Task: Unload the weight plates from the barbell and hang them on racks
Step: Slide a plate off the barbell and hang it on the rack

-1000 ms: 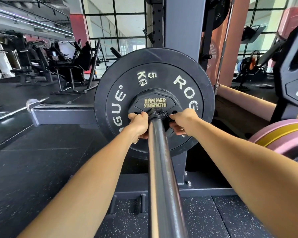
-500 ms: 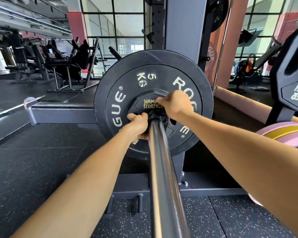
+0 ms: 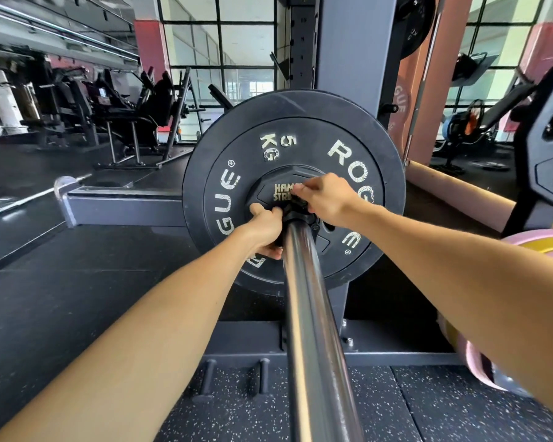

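Black plastic clamp collar [image 3: 296, 208], seated on the bar just this side of the plates: both hands are on it. Left hand [image 3: 266, 228], fingers curled round the collar's left and lower side, gripping it. Right hand [image 3: 324, 199], fingers bent over the collar's top, pinching what looks like its latch; the fingertips themselves are partly hidden, so the exact hold cannot be told.

Small black hexagonal weight plate with gold "HAMMER STRENGTH" lettering [image 3: 268, 194]: directly behind the collar, touching it as far as can be seen, outermost plate on the sleeve.

Large black round rubber bumper plate marked "ROGUE 5 KG" [image 3: 300, 129]: behind the hexagonal plate, face square to the camera.

Polished steel barbell sleeve [image 3: 313, 314]: long axis runs from the plates straight toward the wearer, passing between the two forearms. Judgement: collar and plates can only leave along this axis, drawn toward the body. Both hands sit about equally near; the left has the firmer wrap for pulling, once the right frees the latch.

Grey steel rack upright [image 3: 345, 49]: stands behind the plates.

Pink and yellow plates [image 3: 549, 247]: low at the right.

Black plate on a storage peg [image 3: 415, 23]: high behind the upright, a likely hanging place.

Task status, judged: collar not yet off, no plate unloaded.
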